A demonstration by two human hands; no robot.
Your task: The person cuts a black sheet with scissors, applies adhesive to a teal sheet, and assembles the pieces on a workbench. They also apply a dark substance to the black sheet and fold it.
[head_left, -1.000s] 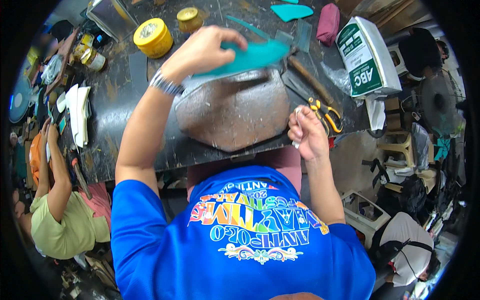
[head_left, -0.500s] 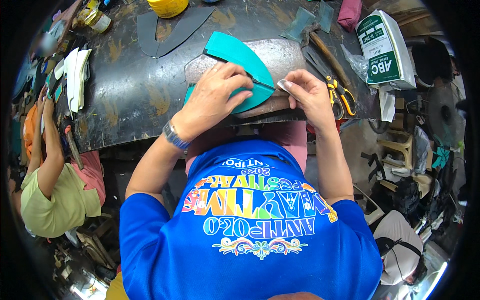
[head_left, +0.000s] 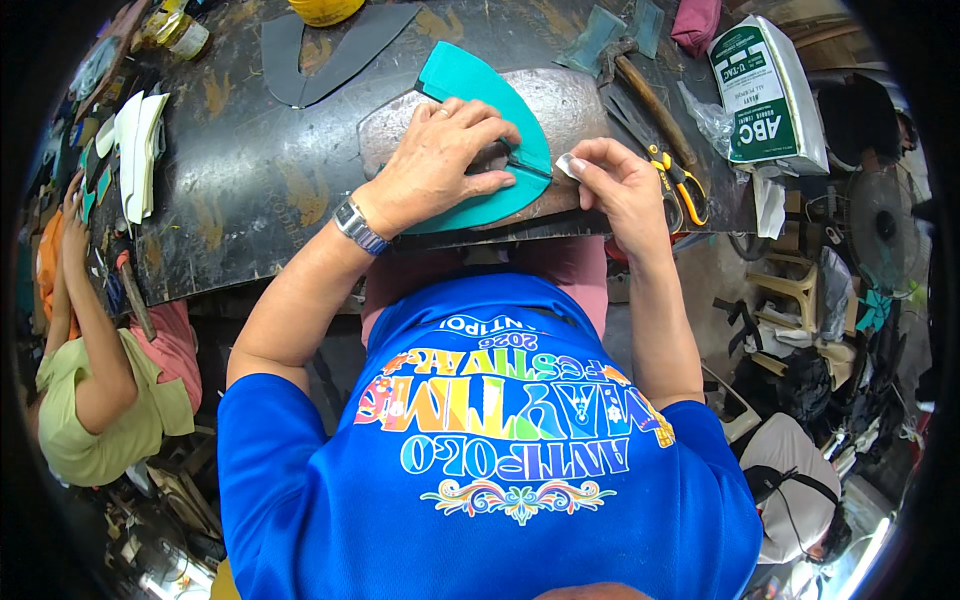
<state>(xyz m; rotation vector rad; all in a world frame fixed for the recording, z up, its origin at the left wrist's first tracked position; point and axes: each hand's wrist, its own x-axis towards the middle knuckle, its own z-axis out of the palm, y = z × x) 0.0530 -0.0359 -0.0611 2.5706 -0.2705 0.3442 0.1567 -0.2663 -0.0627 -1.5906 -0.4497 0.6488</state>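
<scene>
A teal V-shaped piece with a dark seam at its point [head_left: 527, 145], which looks like a shoe upper, lies on a worn grey stone slab [head_left: 575, 110] at the table's near edge. My left hand [head_left: 440, 160] presses it down, fingers curved over its inner side and thumb on the near arm. Part of the piece is hidden under that hand. Just right of the point, my right hand [head_left: 612, 178] pinches a small whitish scrap [head_left: 566, 165] between thumb and forefinger. The scrap is close to the seam; whether it touches I cannot tell.
Yellow-handled scissors [head_left: 688, 190], a wooden-handled hammer [head_left: 655, 105] and a white-green package [head_left: 770, 100] lie on the right. A dark grey U-shaped piece [head_left: 285, 65] and a yellow tub [head_left: 325, 10] are farther back. White cut pieces [head_left: 142, 160] and another person [head_left: 105, 405] are left.
The teal piece has turned slightly, its far end shifting away from me. My left fingers reach a little farther across it. My right hand still pinches the scrap beside the point.
</scene>
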